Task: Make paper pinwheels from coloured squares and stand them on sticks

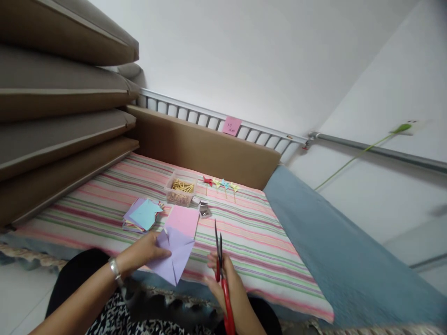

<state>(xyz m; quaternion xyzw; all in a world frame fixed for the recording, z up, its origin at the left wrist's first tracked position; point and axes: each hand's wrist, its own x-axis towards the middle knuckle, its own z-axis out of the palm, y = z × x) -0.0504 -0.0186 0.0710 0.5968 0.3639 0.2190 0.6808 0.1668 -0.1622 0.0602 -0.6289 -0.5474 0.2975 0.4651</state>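
Note:
My left hand [143, 253] pinches a folded lavender paper square [173, 255] by its left edge, holding it just above the near edge of the striped bed cover [244, 232]. My right hand [225, 279] grips red-handled scissors [220, 270], blades almost together and pointing up and away, a little right of the lavender paper. A pink paper sheet [183, 219] lies flat on the cover behind the lavender one. A bracelet sits on my left wrist.
A stack of coloured paper squares [141, 215] lies to the left. Behind it are a clear box of wooden sticks [180, 190], a small box of pins [204, 210] and several finished paper pinwheels [220, 184]. Brown cushions [63, 116] are piled at left; a blue blanket [331, 246] at right.

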